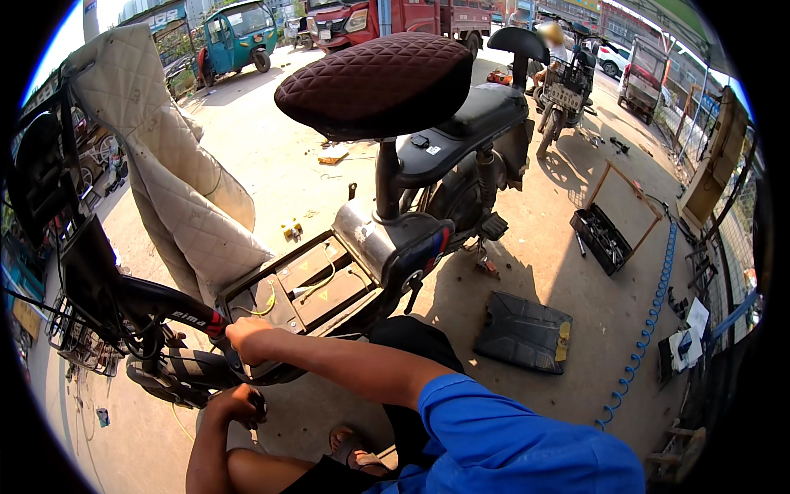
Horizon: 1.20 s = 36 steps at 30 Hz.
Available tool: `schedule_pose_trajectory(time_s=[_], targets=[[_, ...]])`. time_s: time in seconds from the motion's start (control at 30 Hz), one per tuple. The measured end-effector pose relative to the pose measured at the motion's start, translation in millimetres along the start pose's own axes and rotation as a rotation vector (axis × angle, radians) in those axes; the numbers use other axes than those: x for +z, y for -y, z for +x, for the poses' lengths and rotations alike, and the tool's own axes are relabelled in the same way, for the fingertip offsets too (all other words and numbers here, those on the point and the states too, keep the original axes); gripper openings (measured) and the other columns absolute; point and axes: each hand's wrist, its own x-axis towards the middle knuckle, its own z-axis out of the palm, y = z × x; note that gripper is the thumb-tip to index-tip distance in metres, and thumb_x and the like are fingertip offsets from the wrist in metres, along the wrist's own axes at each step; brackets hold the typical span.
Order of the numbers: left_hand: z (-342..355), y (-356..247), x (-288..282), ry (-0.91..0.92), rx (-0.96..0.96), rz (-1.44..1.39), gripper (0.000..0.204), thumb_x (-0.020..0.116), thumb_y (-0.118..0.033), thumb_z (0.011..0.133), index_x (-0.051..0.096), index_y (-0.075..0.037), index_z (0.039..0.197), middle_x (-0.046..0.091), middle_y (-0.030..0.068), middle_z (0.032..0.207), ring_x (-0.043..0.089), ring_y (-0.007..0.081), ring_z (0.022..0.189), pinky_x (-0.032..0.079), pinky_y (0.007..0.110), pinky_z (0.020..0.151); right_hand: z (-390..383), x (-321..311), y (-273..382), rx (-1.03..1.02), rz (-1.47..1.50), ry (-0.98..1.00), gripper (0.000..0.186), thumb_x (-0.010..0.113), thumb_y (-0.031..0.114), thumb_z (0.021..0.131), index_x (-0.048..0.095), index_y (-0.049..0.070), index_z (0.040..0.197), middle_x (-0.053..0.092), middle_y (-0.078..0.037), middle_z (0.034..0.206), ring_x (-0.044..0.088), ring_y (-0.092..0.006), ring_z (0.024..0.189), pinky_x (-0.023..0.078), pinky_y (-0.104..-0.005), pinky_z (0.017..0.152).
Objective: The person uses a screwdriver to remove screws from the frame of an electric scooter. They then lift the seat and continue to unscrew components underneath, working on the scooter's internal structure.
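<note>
A dark electric scooter stands across the view. Its open floorboard compartment holds batteries with yellow wires. My right hand is closed at the compartment's front end, by the base of the black steering column; what its fingers hold is hidden. My left hand is lower, near the front wheel, closed around something small and dark that I cannot make out. A white quilted cover hangs from the handlebar side. The quilted maroon seat is above the batteries.
A black plastic panel lies to the right, near an open toolbox, a blue coiled hose and scattered parts. Another scooter with a person by it stands behind, along with a teal three-wheeler and red truck.
</note>
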Motion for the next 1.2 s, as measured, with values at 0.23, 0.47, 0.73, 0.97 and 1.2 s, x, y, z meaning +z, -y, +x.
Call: schedule_pose_trajectory(time_s=[0.23,0.47,0.73,0.97,1.2], targets=[[11,38,2,0.037,0.009,-0.023,0.016,0.075,-0.001,0.074,0.072,0.001,0.090,0.074,0.0114,0.083,0.073,0.0228,0.072,0.062,0.037,0.061,0,-1,3,-0.007,0.014,-0.001,0.025,0.071,0.006,0.078,0.072,0.003,0.103,0.071,-0.020,0.109,0.068,-0.0355,0.107,0.057,-0.0436,0.086],[15,38,2,0.044,-0.025,0.043,0.018,0.076,-0.002,0.073,0.073,0.003,0.090,0.074,0.0129,0.082,0.073,0.0238,0.069,0.062,0.038,0.060,1,-1,-1,-0.017,0.021,0.014,0.026,0.071,0.006,0.077,0.072,0.004,0.103,0.071,-0.019,0.109,0.068,-0.0350,0.107,0.056,-0.0431,0.087],[18,40,2,0.037,-0.031,0.108,0.016,0.072,-0.002,0.076,0.072,0.003,0.092,0.074,0.0140,0.084,0.074,0.0248,0.072,0.062,0.038,0.062,-5,-7,2,-0.021,0.023,0.021,0.030,0.073,0.004,0.074,0.070,0.002,0.104,0.070,-0.021,0.110,0.067,-0.0356,0.109,0.056,-0.0433,0.087],[-5,4,7,-0.185,-0.036,-0.006,0.019,0.077,-0.010,0.079,0.072,0.004,0.091,0.073,0.0137,0.079,0.072,0.0206,0.067,0.058,0.035,0.057,-6,-10,2,-0.041,0.031,0.003,0.033,0.074,0.004,0.073,0.070,0.001,0.105,0.070,-0.021,0.111,0.067,-0.0355,0.110,0.056,-0.0427,0.089],[-37,-55,10,-0.611,0.237,-0.157,0.012,0.070,-0.003,0.080,0.071,0.005,0.090,0.073,0.0101,0.082,0.066,0.0128,0.073,0.053,0.030,0.066,0,0,-4,-0.052,0.005,-0.072,0.031,0.074,0.011,0.074,0.073,0.005,0.105,0.072,-0.021,0.106,0.069,-0.0358,0.105,0.057,-0.0422,0.085]])
